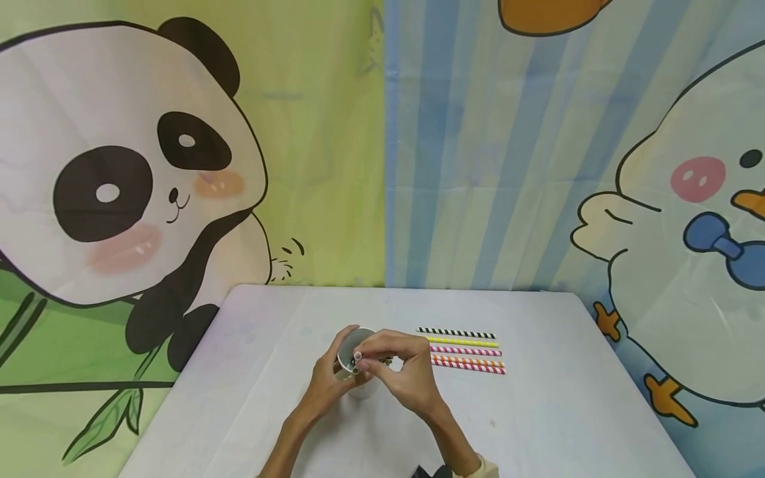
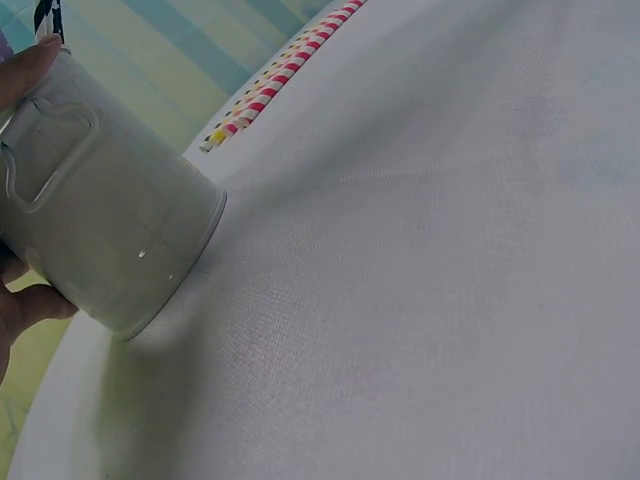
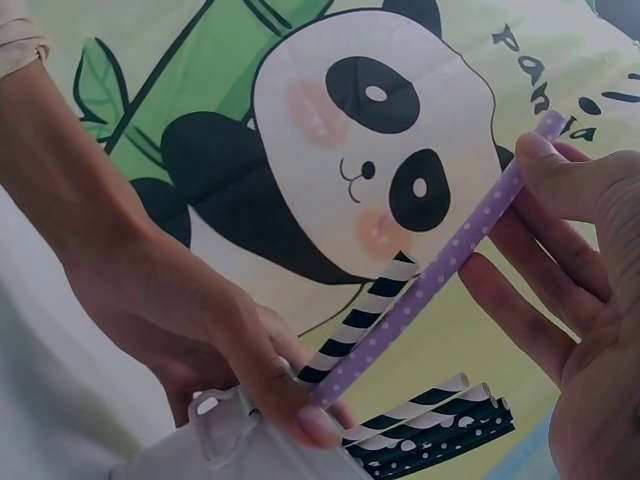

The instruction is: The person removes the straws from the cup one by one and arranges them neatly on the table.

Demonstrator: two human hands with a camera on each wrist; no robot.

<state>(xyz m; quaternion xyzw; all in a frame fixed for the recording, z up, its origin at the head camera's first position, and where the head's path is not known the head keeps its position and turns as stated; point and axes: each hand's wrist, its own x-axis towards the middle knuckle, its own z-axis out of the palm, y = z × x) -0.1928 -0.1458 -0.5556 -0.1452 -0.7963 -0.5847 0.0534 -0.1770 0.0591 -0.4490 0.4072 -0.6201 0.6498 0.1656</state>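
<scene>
My left hand (image 1: 323,388) grips a pale grey cup (image 2: 120,210) with a small wire-like handle. Between right thumb and fingers, my right hand (image 1: 409,372) pinches the upper end of a purple paper straw (image 3: 430,270) with white dots. The straw slants down to the cup's rim, beside a black-and-white striped straw (image 3: 362,315); the left thumb lies at the rim near both. Several black-and-white and dotted dark straws (image 3: 440,435) also stick out of the cup. Whether the cup's base touches the table cannot be told.
Right of the hands, several striped straws lie side by side on the white table (image 1: 556,411), among them a black-and-white straw (image 1: 456,332), a yellow straw (image 1: 472,343) and a pink straw (image 1: 469,351). Behind the table hangs a printed cartoon curtain (image 1: 329,166).
</scene>
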